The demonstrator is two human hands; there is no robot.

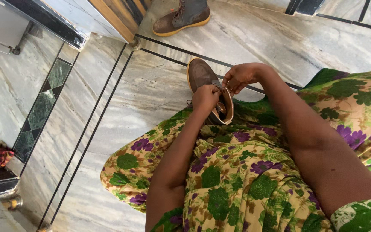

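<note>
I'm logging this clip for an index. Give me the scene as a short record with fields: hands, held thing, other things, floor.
left hand: at the near boot's opening, gripping at the laces
right hand: at the same spot, fingers pinching the lace
near boot: brown, yellow sole, on the floor by the floral garment
second boot: same kind, apart, farther off
floor: grey marble, dark inlay lines

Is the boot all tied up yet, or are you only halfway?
Not tied yet. The near brown boot stands on the marble floor, its top gaping open. The left hand and right hand both pinch at its laces. The other boot waits farther off, untouched; its laces are too small to judge.
</note>
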